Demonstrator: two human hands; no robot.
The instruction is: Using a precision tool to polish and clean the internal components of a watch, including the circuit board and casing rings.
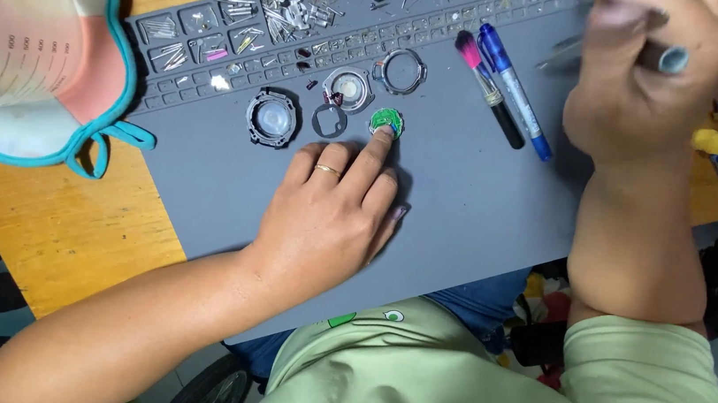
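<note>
Green sleeves frame the bottom of the frame. Left hand (332, 216) lies flat at centre on the grey mat (465, 204), forefinger pressing a small round green disc (386, 123), shiny and circuit-like. Right hand (648, 72), upper right and blurred, grips a grey-tipped tool (672, 58).

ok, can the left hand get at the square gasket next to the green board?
Probably yes. The left hand already has a fingertip on the green board; the square gasket lies just beside it on the mat, uncovered.
</note>
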